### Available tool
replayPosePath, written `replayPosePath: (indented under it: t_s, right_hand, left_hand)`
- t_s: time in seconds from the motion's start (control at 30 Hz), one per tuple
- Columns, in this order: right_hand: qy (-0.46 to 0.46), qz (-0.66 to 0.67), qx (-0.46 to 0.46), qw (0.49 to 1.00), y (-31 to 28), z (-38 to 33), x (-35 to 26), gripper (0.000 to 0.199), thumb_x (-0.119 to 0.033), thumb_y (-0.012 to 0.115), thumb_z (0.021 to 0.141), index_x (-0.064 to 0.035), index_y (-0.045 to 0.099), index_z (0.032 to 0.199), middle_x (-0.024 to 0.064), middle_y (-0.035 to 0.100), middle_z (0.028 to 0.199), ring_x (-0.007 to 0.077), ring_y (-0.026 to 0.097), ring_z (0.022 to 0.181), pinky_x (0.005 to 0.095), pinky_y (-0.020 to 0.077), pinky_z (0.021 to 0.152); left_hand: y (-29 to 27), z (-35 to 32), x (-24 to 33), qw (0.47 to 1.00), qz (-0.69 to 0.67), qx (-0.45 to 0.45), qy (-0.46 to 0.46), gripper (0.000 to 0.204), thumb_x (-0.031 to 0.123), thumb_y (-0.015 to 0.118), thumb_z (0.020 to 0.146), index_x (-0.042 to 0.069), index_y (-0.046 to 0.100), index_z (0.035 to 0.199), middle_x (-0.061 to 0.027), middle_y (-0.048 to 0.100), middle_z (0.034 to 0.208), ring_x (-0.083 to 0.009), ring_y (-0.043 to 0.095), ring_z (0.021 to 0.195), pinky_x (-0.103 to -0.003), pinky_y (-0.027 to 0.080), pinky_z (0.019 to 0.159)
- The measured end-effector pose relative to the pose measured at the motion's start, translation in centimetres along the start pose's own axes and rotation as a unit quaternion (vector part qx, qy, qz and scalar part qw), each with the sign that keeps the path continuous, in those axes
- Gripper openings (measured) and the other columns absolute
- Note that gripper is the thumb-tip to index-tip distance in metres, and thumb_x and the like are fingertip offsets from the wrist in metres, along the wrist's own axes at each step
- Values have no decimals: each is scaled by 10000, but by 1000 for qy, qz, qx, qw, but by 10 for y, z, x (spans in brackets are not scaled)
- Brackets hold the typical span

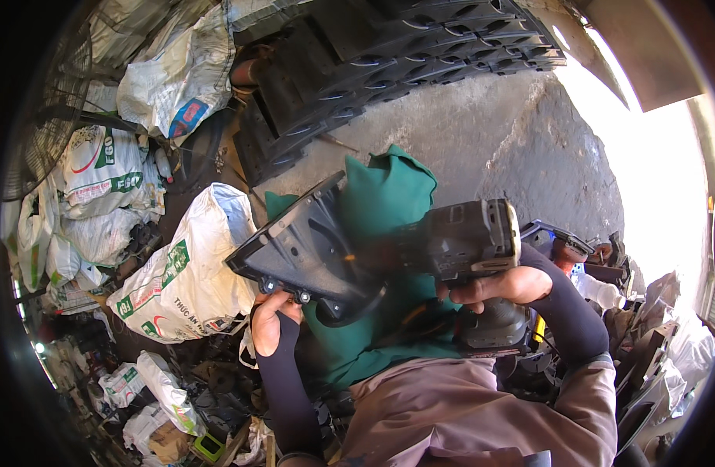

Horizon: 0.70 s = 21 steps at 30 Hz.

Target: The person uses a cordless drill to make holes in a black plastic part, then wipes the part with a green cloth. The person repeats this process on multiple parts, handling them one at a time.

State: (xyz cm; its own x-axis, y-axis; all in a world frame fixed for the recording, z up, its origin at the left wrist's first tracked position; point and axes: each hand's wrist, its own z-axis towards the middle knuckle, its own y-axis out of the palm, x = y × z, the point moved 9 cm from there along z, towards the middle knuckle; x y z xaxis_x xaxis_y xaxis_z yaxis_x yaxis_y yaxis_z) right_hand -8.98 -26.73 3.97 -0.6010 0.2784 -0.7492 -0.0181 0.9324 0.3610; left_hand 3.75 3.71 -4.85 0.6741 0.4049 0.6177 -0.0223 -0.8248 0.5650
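Note:
My right hand is wrapped around the handle of a black cordless drill, its battery pack below. The drill's nose points left and is blurred where it meets or nears the face of a black moulded plastic part. That part lies tilted over a green cloth spread across my lap. My left hand grips the part's lower left edge, beside two round metal fasteners. Most of its fingers are hidden behind the part.
A tall stack of similar black plastic parts stands ahead on the concrete floor. White printed sacks crowd the left side, near a wire fan guard. Mixed tools and a white bottle lie to my right.

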Motion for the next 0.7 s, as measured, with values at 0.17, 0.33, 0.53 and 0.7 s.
replayPosePath:
  t_s: [0.17, 0.33, 0.53, 0.7]
  right_hand:
    - [54, -91, -10, 994, 4, 9, 6, 243, -44, 680, 824, -25, 622, 1060, 68, 664, 962, 114, 616, 720, 243, 513, 570]
    - [36, -48, -13, 998, 3, 18, 2, 247, -52, 690, 821, -27, 625, 1057, 67, 672, 926, 115, 620, 737, 246, 511, 562]
    - [9, -73, -30, 997, 5, 22, -10, 225, -61, 700, 814, -19, 636, 1026, 60, 671, 875, 117, 614, 684, 249, 505, 559]
    - [0, -81, -58, 995, 11, 27, -14, 230, -66, 698, 811, -8, 636, 1025, 62, 673, 869, 117, 608, 650, 252, 500, 554]
  left_hand:
    - [-4, -2, 6, 998, -39, 46, 36, 374, -111, 445, 776, 20, 580, 1099, -112, 601, 1117, -207, 581, 1018, -307, 485, 862]
    - [-5, 2, 4, 997, -2, 58, 44, 383, -97, 429, 793, 19, 575, 1128, -105, 602, 1133, -201, 591, 1011, -318, 483, 870]
    - [12, 5, 2, 993, 50, -67, 83, 335, -34, 470, 825, 2, 572, 1142, -107, 609, 1135, -231, 576, 1060, -389, 446, 953]
    - [8, 6, -1, 996, 31, -27, 73, 371, 14, 474, 848, -7, 531, 1214, -114, 580, 1187, -236, 551, 1089, -400, 415, 996]
